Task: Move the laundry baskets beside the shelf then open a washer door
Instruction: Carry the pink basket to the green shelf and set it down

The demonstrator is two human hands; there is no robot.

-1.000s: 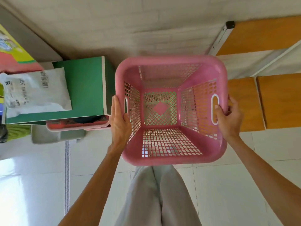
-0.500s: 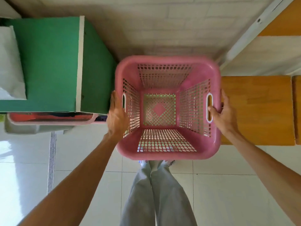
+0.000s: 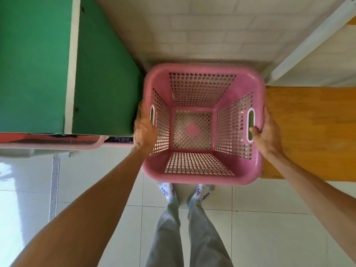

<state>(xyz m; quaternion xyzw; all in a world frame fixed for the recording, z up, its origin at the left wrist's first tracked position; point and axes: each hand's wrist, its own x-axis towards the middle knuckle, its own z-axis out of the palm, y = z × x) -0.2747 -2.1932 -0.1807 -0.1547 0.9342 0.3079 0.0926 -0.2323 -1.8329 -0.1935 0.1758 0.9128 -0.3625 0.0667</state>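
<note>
Evidently light: an empty pink basket [image 3: 202,122], centre frame, held above the floor [image 3: 269,228].
Left hand [image 3: 144,128] at nine o'clock, right hand [image 3: 266,133] at three; each grip closed at a slot handle; stiff lattice plastic.

A green cabinet [image 3: 38,64] with a white strip [image 3: 72,64] running down its top fills the picture from 9 to 11 o'clock. Under its near edge a grey tub [image 3: 28,153] sticks out. A pale brick wall [image 3: 202,29] runs across 12 o'clock. A floor of glossy white tiles [image 3: 269,228] covers the lower half, with a narrow metal drain strip [image 3: 54,187] at 8 o'clock. At 6 o'clock stand grey trouser legs [image 3: 185,234] and patterned white socks [image 3: 166,191].
</note>
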